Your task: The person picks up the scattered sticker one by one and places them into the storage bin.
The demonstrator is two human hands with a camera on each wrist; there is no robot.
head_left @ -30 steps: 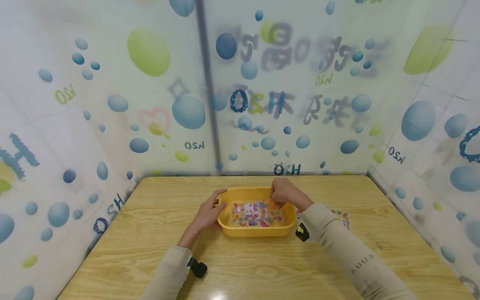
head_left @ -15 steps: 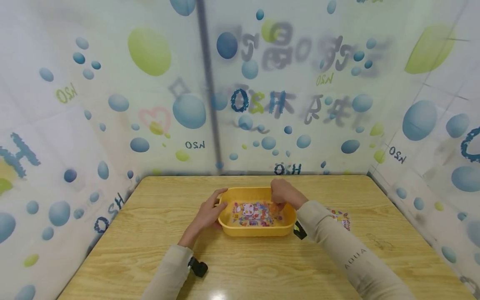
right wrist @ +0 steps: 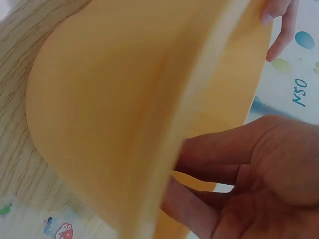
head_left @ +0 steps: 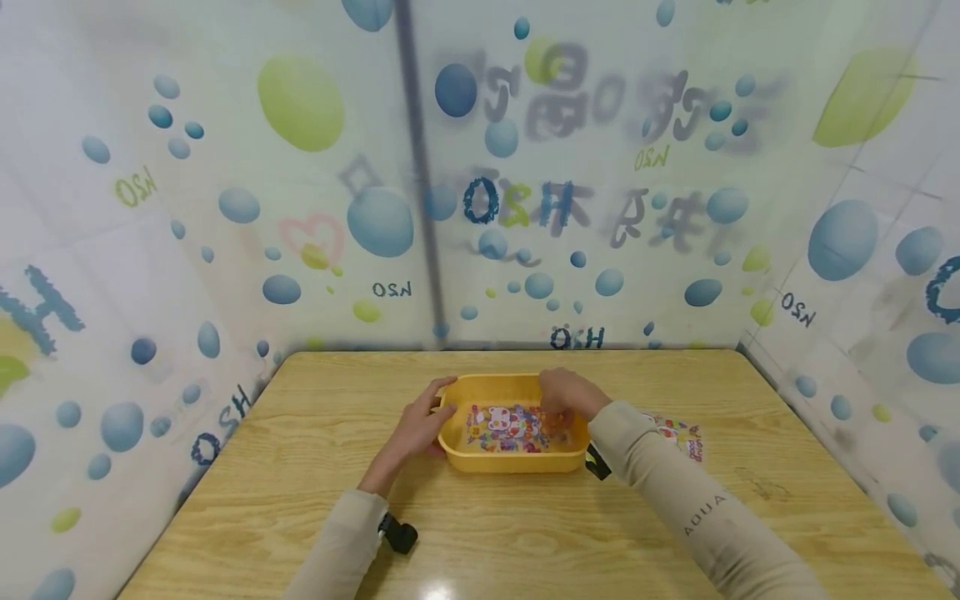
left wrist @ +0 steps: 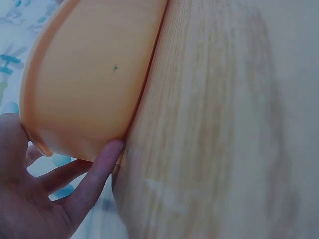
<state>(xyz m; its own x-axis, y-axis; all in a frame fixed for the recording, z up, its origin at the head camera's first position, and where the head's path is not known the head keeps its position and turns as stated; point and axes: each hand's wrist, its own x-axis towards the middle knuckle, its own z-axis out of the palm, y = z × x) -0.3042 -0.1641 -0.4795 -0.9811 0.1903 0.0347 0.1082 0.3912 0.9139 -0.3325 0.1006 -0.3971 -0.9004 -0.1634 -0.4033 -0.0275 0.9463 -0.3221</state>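
A yellow plastic basin (head_left: 517, 464) sits on the wooden table, with a colourful cartoon sticker sheet (head_left: 501, 429) flat on its floor. My left hand (head_left: 417, 423) holds the basin's left end, thumb over the rim and the other fingers outside; the left wrist view shows those fingers against the outer wall (left wrist: 94, 74). My right hand (head_left: 566, 393) reaches over the basin's right side, its bent fingers pointing down at the right end of the sheet. In the right wrist view the rim hides its fingertips (right wrist: 199, 154), and I cannot tell if they pinch anything.
A second colourful printed sheet (head_left: 688, 440) lies on the table (head_left: 337, 392) right of the basin, partly under the right forearm. Bubble-printed curtains (head_left: 480, 275) stand behind the table and at both sides. Each wrist wears a black camera (head_left: 400, 536).
My right hand has sunk slightly deeper into the basin and its forearm has shifted a little left, uncovering more of the second sheet. The left hand keeps its hold on the basin.
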